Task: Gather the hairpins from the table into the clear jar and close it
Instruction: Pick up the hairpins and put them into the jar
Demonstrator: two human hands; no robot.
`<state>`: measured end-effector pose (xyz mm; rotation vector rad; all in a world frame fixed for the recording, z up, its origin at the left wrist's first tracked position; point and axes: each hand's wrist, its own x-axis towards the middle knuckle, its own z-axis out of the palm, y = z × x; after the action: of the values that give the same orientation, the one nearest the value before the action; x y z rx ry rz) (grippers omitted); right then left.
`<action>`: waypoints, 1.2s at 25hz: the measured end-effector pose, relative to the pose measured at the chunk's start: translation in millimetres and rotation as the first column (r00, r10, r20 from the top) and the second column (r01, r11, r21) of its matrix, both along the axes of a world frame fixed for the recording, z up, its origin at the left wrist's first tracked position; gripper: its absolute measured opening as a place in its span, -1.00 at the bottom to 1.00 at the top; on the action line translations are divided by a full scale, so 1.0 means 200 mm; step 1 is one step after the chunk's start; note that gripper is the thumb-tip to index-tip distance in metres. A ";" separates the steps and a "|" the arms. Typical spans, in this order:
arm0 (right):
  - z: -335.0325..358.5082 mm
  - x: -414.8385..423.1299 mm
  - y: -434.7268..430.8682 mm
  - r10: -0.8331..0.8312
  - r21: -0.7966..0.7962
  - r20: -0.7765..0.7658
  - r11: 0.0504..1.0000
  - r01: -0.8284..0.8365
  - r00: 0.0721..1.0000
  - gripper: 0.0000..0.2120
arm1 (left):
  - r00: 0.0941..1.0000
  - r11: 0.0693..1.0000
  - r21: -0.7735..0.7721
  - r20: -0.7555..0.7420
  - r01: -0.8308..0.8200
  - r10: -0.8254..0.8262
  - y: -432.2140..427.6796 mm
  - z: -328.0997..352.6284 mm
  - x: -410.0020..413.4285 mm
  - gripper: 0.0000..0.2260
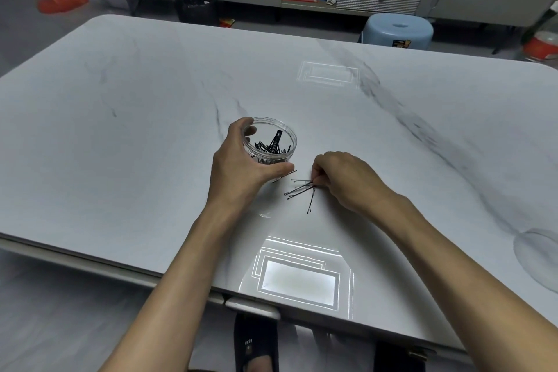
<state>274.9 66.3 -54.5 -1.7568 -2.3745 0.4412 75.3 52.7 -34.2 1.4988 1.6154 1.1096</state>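
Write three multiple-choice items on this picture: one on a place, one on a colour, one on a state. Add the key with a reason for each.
1. Where do the loose hairpins lie?
A. In a drawer
B. On the table, just right of the jar
C. On the floor

2. What colour is the stool beyond the table?
A. Red
B. Green
C. Light blue

3. What state is the jar in?
A. Open, with hairpins in it
B. Closed with a lid
C. Lying on its side, empty

Key:
1 B, they lie on the tabletop, where the right hand pinches them.
2 C, its seat and sides are pale blue.
3 A, the left hand holds it upright, with no lid on top and black pins showing inside.
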 end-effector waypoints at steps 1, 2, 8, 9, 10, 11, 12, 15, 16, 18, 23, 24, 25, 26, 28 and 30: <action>0.01 0.01 0.00 -0.028 0.006 -0.032 1.000 0.028 0.999 -0.85 | 1.000 1.000 0.002 0.000 -0.001 0.001 0.00 0.00 0.00 -0.18; 0.02 0.03 0.00 -0.048 0.015 -0.066 0.999 0.050 0.997 -0.84 | 1.000 1.000 0.004 -0.001 -0.002 0.002 0.00 0.00 0.00 -0.19; 0.10 0.09 0.01 -0.075 0.066 -0.203 0.994 0.090 0.976 -0.75 | 1.000 1.000 0.001 0.000 0.002 -0.002 0.00 0.00 0.00 -0.18; 0.12 0.09 0.01 -0.098 0.082 -0.266 0.989 0.124 0.959 -0.77 | 1.000 1.000 0.002 -0.001 0.003 -0.003 0.01 0.00 0.00 -0.18; 0.15 0.08 0.01 -0.124 0.101 -0.350 0.980 0.169 0.929 -0.81 | 1.000 1.000 0.002 -0.005 0.005 -0.005 0.00 0.00 0.00 -0.18; 0.20 0.07 0.02 -0.138 0.124 -0.437 0.969 0.212 0.889 -0.85 | 1.000 1.000 0.002 -0.012 0.011 -0.011 0.00 0.00 0.00 -0.18; 0.24 0.05 0.01 -0.124 0.159 -0.502 0.960 0.232 0.856 -0.88 | 0.999 1.000 0.003 -0.026 0.024 -0.023 0.00 0.00 0.00 -0.17; 0.34 -0.04 -0.01 0.045 0.301 -0.442 0.948 0.100 0.896 -0.95 | 0.994 0.996 0.014 -0.070 0.090 -0.088 0.00 -0.01 0.03 -0.16; 0.34 -0.08 -0.01 0.095 0.308 -0.365 0.951 0.024 0.926 -0.97 | 0.991 0.994 0.013 -0.072 0.111 -0.110 -0.01 -0.01 0.04 -0.17; 0.33 -0.12 -0.01 0.133 0.270 -0.255 0.961 -0.062 0.958 -0.94 | 0.989 0.991 0.010 -0.064 0.136 -0.135 -0.01 -0.01 0.05 -0.18; 0.35 -0.05 0.01 -0.131 0.180 -0.396 0.959 0.217 0.909 -0.91 | 0.997 0.997 0.025 -0.038 0.072 -0.071 -0.01 0.00 0.03 -0.17; 0.34 -0.01 0.02 -0.244 0.063 -0.295 0.960 0.273 0.924 -0.85 | 0.998 0.999 0.023 -0.028 0.048 -0.047 -0.01 0.00 0.02 -0.18; 0.31 0.01 0.02 -0.323 -0.055 -0.145 0.947 0.318 0.935 -0.76 | 1.000 0.999 0.020 -0.017 0.025 -0.025 -0.01 0.00 0.02 -0.18; 0.27 0.02 0.01 -0.353 -0.148 0.003 0.925 0.350 0.935 -0.65 | 1.000 1.000 0.016 -0.008 0.008 -0.008 0.00 0.00 0.02 -0.18; 0.19 0.00 -0.02 -0.327 -0.211 0.166 0.910 0.357 0.930 -0.50 | 1.000 1.000 0.013 -0.006 -0.005 0.005 0.00 0.01 0.01 -0.19; 0.11 -0.05 -0.06 -0.276 -0.188 0.167 0.933 0.305 0.947 -0.49 | 1.000 1.000 0.014 -0.017 -0.003 0.004 0.00 0.01 0.02 -0.18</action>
<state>264.6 54.1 -31.8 -2.2620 -2.1641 0.5626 79.2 52.1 -32.7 1.5188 1.6260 1.1145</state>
